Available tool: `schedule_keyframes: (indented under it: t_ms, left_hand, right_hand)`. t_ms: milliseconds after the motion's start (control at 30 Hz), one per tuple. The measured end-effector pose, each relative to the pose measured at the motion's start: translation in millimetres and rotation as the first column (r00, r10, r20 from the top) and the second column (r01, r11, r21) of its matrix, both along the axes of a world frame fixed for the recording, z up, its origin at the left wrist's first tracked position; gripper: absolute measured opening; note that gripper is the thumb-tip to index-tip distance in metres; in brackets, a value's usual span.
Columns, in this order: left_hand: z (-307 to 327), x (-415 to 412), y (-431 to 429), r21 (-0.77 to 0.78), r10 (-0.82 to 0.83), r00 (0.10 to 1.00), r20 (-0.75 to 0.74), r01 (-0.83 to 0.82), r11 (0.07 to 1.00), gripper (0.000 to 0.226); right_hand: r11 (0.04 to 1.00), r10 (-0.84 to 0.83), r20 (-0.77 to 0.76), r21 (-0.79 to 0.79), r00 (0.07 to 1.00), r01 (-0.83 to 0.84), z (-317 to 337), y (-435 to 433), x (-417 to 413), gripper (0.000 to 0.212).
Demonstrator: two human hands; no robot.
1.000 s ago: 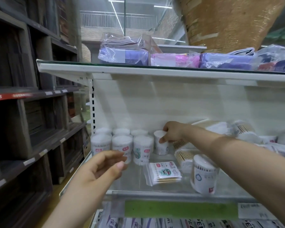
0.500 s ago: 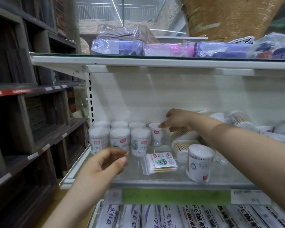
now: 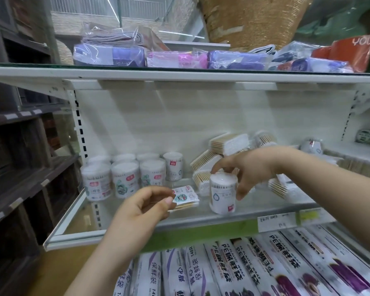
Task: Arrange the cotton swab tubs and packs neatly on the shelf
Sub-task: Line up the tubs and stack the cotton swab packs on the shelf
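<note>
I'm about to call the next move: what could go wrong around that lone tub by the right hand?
The lone tub stands close to the front edge of the glass shelf, so a clumsy grab by the right hand could tip it off the front. The tilted swab packs are piled loosely just behind that hand and might slide if it brushes them.

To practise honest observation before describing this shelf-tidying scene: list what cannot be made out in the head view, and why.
All head view.
Whether the right hand grips the lone tub: its fingers are blurred.
The flat pack: left part hidden by the left hand; contact unclear.
The rear tubs: mostly hidden behind the front row.
The label print: too small, blurred.
</note>
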State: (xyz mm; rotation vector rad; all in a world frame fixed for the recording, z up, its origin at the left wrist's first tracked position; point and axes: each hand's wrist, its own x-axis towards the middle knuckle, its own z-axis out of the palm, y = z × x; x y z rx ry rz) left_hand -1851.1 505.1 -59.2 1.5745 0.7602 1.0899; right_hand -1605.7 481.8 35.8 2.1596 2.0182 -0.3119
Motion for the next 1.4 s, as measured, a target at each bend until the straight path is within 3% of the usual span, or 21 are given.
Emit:
schedule_keyframes:
  t_ms: [167,333,433,533,667,767,867,967,1267,1400]
  left_hand:
    - [-5,6,2,-0.034,-0.035,0.999,0.031,0.036,0.999,0.013]
    - [-7,10,3,-0.048,-0.044,0.999,0.001,0.044,0.998,0.012]
    - [-4,15,4,0.067,-0.014,0.997,-0.072,0.019,0.998,0.013]
    - [5,20,1,0.174,0.032,0.987,-0.159,-0.004,0.985,0.031]
    - [9,23,-5,0.150,0.039,0.996,-0.086,-0.026,0.988,0.059]
    - [9,25,-6,0.036,0.019,0.996,0.086,-0.022,0.999,0.057]
    - [11,25,-7,-0.124,-0.050,0.946,0.321,0.094,0.988,0.058]
    - [18,20,-7,-0.164,-0.043,0.893,0.449,0.130,0.978,0.054]
    - [39,10,7,-0.195,-0.001,0.822,0.570,0.136,0.971,0.057]
    - [42,14,8,-0.216,-0.024,0.836,0.548,0.170,0.961,0.037]
  right_hand:
    - [0.990,-0.064,-0.301,0.099,0.951,0.098,-17,1,6,0.056]
    - [0.957,-0.001,-0.460,0.258,0.888,0.134,-15,-7,-5,0.049]
    - [0.926,0.060,-0.683,0.311,0.728,0.215,-3,-12,-15,0.039]
    - [0.915,0.111,-0.830,0.300,0.547,0.270,7,-16,-29,0.032]
    - [0.926,0.141,-0.879,0.280,0.455,0.255,10,-18,-44,0.033]
    - [0.931,0.159,-0.885,0.282,0.437,0.232,9,-19,-51,0.046]
    - [0.929,0.167,-0.903,0.279,0.395,0.245,7,-16,-55,0.052]
    - [0.939,0.162,-0.925,0.252,0.344,0.235,3,-14,-57,0.052]
    - [0.979,0.070,-0.990,0.092,0.124,0.181,-37,-23,-75,0.045]
    - [0.984,0.061,-0.998,0.066,0.034,0.163,-56,-23,-95,0.041]
